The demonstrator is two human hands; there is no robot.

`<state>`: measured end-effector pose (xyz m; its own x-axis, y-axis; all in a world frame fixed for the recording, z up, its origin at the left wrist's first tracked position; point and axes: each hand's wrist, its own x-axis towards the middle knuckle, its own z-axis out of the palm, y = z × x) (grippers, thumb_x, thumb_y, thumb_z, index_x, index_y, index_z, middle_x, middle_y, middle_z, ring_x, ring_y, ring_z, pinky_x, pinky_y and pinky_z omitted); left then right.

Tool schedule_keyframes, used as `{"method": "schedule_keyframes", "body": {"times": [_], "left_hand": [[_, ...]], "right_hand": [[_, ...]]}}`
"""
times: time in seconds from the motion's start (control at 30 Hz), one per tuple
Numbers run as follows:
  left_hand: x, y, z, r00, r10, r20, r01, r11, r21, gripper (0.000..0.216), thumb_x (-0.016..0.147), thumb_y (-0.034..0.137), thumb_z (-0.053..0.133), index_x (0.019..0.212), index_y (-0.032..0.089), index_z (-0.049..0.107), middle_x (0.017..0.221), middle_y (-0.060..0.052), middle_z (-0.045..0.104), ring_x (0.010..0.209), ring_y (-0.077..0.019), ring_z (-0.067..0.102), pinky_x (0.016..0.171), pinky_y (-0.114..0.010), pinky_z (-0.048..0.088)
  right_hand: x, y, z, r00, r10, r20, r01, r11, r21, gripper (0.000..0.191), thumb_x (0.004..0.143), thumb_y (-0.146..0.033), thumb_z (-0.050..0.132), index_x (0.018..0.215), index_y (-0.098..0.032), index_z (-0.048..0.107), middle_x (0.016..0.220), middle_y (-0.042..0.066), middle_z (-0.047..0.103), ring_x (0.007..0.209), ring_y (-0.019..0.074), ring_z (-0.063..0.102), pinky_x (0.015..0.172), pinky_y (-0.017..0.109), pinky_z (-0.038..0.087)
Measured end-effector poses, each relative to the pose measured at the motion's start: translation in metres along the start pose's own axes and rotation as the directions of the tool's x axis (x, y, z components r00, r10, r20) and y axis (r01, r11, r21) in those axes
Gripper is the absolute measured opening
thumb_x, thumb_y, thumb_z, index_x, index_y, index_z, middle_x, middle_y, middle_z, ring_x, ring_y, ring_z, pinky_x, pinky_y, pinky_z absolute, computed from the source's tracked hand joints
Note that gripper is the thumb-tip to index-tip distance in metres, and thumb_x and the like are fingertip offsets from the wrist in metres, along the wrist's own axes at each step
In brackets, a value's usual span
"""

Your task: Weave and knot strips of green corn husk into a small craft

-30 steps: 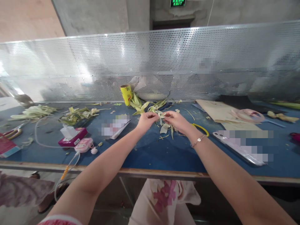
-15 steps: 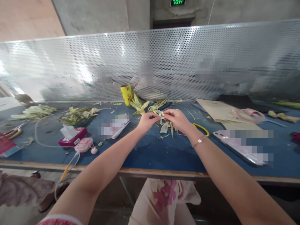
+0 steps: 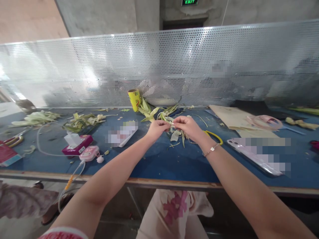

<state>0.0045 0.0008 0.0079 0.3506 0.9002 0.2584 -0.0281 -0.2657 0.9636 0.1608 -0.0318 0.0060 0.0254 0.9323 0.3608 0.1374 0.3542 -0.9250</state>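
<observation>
My left hand (image 3: 159, 129) and my right hand (image 3: 187, 127) meet above the middle of the table, thumb and fingertips of each pinched together. Between them is a small pale strip of corn husk, mostly covered by the fingers. Loose husk scraps (image 3: 175, 136) lie on the table just below. Behind my hands, green corn husks (image 3: 147, 111) lean against a yellow printed tube (image 3: 134, 100). By my right wrist a yellow loop handle (image 3: 215, 136) rests on the blue tabletop (image 3: 171, 166); the rest of that tool is hidden.
Left of my arms are a phone-like object (image 3: 124, 136), a purple tissue box (image 3: 77, 145), a pink corded case (image 3: 89, 153) and husk piles (image 3: 84, 122). On the right lie a phone (image 3: 251, 157), brown paper (image 3: 226, 118) and a pink coil (image 3: 265, 122). A perforated metal screen (image 3: 174, 66) stands behind.
The fingertips of both hands have come slightly closer together, and less of the pale husk strip shows between them. The things on the table look unmoved.
</observation>
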Motion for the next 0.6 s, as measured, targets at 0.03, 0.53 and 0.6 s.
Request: {"method": "schedule_keyframes", "body": {"times": [0.03, 0.53, 0.6], "left_hand": [[0.000, 0.000, 0.000, 1.000, -0.007, -0.002, 0.007, 1.000, -0.006, 0.011, 0.061, 0.022, 0.070, 0.060, 0.012, 0.065, 0.053, 0.001, 0.058, 0.051, -0.0067, 0.049, 0.058, -0.024, 0.041], [-0.007, 0.010, 0.000, 0.993, 0.094, 0.067, -0.111, 0.937, 0.331, 0.019, 0.064, 0.029, 0.067, 0.057, 0.014, 0.058, 0.046, 0.005, 0.046, 0.047, -0.0050, 0.035, 0.049, -0.022, 0.026], [-0.008, 0.010, 0.000, 0.991, 0.108, 0.075, -0.127, 0.934, 0.333, 0.017, 0.064, 0.027, 0.066, 0.058, 0.014, 0.059, 0.047, 0.005, 0.046, 0.047, -0.0050, 0.036, 0.049, -0.022, 0.027]], "right_hand": [[0.000, 0.000, 0.000, 1.000, 0.001, -0.002, -0.001, 1.000, 0.004, 0.023, 0.060, -0.035, 0.072, 0.073, -0.018, 0.064, 0.068, 0.000, 0.062, 0.063, 0.0115, 0.053, 0.063, 0.028, 0.043], [0.001, 0.004, -0.002, 0.998, 0.061, 0.028, -0.061, 0.998, 0.005, 0.024, 0.059, -0.032, 0.074, 0.071, -0.019, 0.057, 0.068, -0.002, 0.057, 0.062, 0.0097, 0.050, 0.060, 0.026, 0.042], [0.001, 0.005, -0.002, 0.997, 0.076, 0.034, -0.077, 0.996, 0.035, 0.026, 0.058, -0.031, 0.075, 0.072, -0.019, 0.057, 0.069, -0.002, 0.058, 0.062, 0.0097, 0.051, 0.060, 0.026, 0.043]]}}
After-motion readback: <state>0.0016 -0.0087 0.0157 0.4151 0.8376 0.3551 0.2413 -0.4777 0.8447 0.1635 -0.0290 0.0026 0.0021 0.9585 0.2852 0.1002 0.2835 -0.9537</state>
